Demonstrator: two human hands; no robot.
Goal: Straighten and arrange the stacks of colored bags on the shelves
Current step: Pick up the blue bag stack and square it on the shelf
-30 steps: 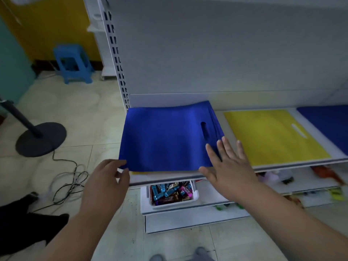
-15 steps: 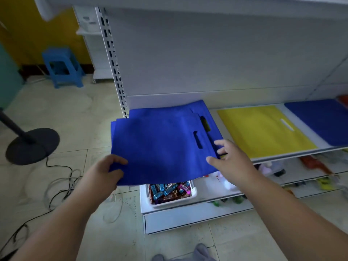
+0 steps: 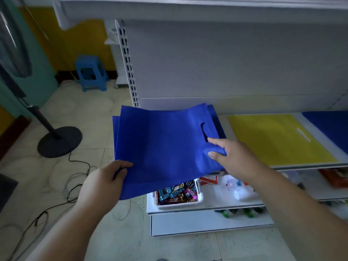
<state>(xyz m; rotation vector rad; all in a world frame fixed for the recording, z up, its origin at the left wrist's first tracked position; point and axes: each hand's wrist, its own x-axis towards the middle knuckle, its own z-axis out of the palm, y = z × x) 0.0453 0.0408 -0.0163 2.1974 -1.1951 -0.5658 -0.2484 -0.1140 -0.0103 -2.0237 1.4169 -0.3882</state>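
Blue non-woven bags with cut-out handles [image 3: 162, 147] hang pinched between left hand [image 3: 105, 181] and right hand [image 3: 231, 157]; next, square them onto the white shelf [image 3: 310, 165].

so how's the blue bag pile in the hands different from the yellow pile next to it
The blue bags are lifted and tilted, sticking out past the shelf front; the yellow bags lie flat on it. The blue bags are fanned, with offset edges showing, while the yellow bags look squared. The left hand and right hand grip the blue bags; nothing touches the yellow bags. Both have a cut-out handle slot.
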